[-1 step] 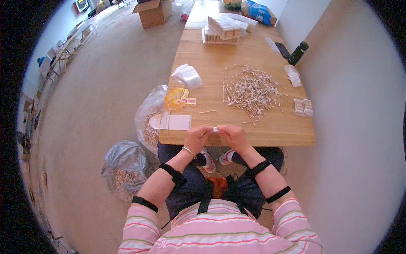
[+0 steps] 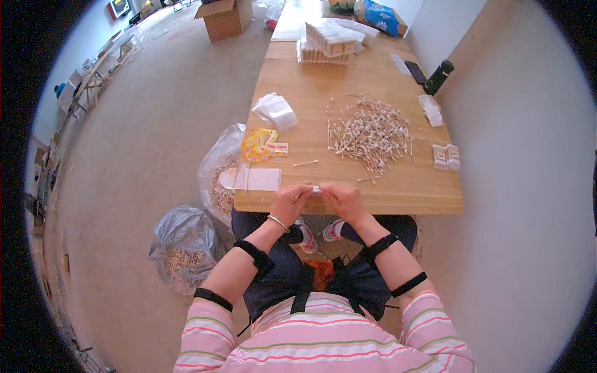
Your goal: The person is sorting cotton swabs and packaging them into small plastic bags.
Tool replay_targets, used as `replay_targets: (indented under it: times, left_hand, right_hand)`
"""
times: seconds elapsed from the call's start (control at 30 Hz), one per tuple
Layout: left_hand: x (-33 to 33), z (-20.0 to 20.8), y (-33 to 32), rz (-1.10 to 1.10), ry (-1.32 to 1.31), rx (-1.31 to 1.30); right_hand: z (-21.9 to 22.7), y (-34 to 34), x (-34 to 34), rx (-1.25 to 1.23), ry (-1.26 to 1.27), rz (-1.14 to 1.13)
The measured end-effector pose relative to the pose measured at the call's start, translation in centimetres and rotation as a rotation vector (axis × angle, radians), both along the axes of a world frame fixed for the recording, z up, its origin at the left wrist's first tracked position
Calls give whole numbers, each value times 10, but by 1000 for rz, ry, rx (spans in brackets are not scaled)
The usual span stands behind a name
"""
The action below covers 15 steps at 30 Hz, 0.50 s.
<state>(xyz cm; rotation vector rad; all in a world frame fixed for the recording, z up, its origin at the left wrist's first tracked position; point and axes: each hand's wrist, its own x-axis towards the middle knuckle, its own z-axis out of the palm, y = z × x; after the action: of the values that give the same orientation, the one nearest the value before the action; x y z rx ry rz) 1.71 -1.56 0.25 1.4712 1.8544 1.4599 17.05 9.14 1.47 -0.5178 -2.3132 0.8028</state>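
Note:
My left hand (image 2: 291,202) and my right hand (image 2: 343,200) meet at the near edge of the wooden table (image 2: 385,200). Between their fingertips they pinch a small white piece (image 2: 316,189); its kind is too small to make out. Beyond the hands lies a loose pile of cotton swabs (image 2: 370,133). One single cotton swab (image 2: 305,163) rests apart from it, just past my left hand. To the left of that hand sits a pale pink-white card (image 2: 264,179), with yellow printed labels (image 2: 260,144) behind it.
Clear plastic bags (image 2: 277,112) lie at the left edge. Stacked swab packs (image 2: 326,46) stand at the far end. Two small packs (image 2: 446,157), a phone (image 2: 415,73) and a dark bottle (image 2: 439,77) line the right side. Plastic sacks of swabs (image 2: 185,261) stand on the floor at left.

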Motion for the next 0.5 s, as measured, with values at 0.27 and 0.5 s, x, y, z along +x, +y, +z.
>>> replay_targets:
  times: [0.27, 0.5]
  left_hand:
    - [-9, 15, 8, 91, 565, 209]
    - [-7, 7, 6, 125, 594, 256]
  right_hand:
    - [6, 8, -6, 476, -87, -28]
    - [2, 2, -6, 604, -92, -64]
